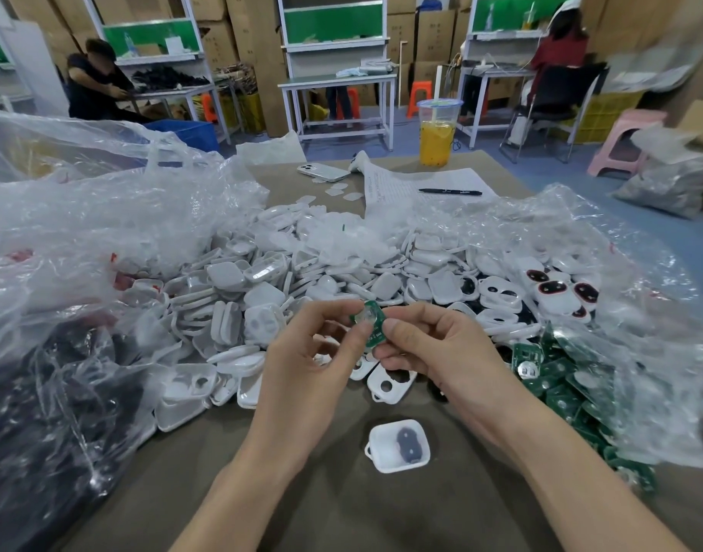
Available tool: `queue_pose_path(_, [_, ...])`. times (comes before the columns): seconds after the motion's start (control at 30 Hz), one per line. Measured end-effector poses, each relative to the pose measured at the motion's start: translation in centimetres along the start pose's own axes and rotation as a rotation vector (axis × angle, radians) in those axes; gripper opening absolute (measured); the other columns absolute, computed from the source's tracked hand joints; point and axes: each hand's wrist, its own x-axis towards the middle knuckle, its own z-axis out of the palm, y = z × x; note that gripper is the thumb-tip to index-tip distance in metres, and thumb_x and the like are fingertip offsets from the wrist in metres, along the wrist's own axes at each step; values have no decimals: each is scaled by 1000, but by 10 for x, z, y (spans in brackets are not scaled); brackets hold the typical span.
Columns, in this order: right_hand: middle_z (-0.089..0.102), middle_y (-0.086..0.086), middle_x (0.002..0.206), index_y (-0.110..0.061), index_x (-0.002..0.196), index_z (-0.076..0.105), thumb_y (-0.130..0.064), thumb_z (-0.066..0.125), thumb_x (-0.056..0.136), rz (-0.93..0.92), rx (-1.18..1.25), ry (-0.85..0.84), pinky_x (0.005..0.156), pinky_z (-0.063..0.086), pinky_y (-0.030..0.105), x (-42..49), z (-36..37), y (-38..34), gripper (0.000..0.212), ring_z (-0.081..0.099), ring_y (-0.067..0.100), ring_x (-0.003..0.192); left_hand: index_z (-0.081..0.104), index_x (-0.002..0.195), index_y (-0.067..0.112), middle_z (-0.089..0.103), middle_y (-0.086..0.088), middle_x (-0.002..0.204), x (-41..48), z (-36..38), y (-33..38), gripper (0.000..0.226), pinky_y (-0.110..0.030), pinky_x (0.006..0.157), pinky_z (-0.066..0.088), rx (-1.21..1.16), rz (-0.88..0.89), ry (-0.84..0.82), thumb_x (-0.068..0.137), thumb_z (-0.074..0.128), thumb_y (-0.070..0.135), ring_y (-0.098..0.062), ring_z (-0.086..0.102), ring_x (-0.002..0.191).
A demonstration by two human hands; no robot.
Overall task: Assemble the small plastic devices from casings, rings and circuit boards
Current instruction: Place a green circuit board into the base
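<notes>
Both hands were raised together above the table. The left hand (306,352) and right hand (429,344) each pinched one small green circuit board (372,330) between thumb and fingertips. White print on the board was too small to read. Directly below the hands lay an open white casing (399,446) with a dark insert in it. A casing with two holes (389,382) lay just under the right hand. Beyond the hands spread a heap of white casings (302,280), and right of the right hand a pile of green boards (561,376). Far beyond lay a printed sheet (417,185), its text illegible, with a black pen (449,191) on it.
</notes>
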Motion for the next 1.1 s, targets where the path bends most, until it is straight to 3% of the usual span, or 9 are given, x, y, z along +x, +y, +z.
queue_pose_path(0.27, [75,11,76,-7,96,75,-6,71,90,-25,-108,-10,68,57,18,-2,-1,1,7,73,15,71,71,89,31,72,1,83,1,-2,-4,11,-13,65,47,-49,-56,-5,86,78,24,-14,63,71])
queue_pose_path(0.43, [76,13,80,-10,94,75,-9,72,90,-52,-67,-3,71,58,20,-2,3,1,5,74,18,75,73,93,31,73,2,86,1,1,0,11,-17,68,52,-170,-61,-6,82,75,33,-7,66,75])
queue_pose_path(0.7, [73,10,80,-23,104,76,-18,70,94,-67,-158,-21,68,58,25,-3,3,-1,13,73,19,76,75,102,28,71,-7,86,3,1,1,22,-22,67,54,-292,-142,-103,80,73,31,-14,61,68])
queue_pose_path(0.9, [75,12,82,-17,100,76,-16,74,89,-17,10,-19,65,58,20,-1,5,1,10,75,21,74,70,114,17,68,-19,99,7,2,0,34,-47,83,50,-573,-320,-83,80,69,23,-32,58,85])
queue_pose_path(1.0, [76,14,86,-12,105,72,-23,77,81,-2,50,-30,65,58,21,0,7,1,27,76,23,76,72,109,17,72,-17,102,9,1,0,28,-44,84,51,-632,-360,-87,81,67,19,-30,61,87])
queue_pose_path(1.1, [76,14,89,-15,100,76,-26,77,77,-15,38,-25,62,57,22,1,7,2,26,74,20,75,74,104,17,73,-17,103,10,1,0,26,-45,85,50,-666,-373,-96,80,68,20,-28,61,87])
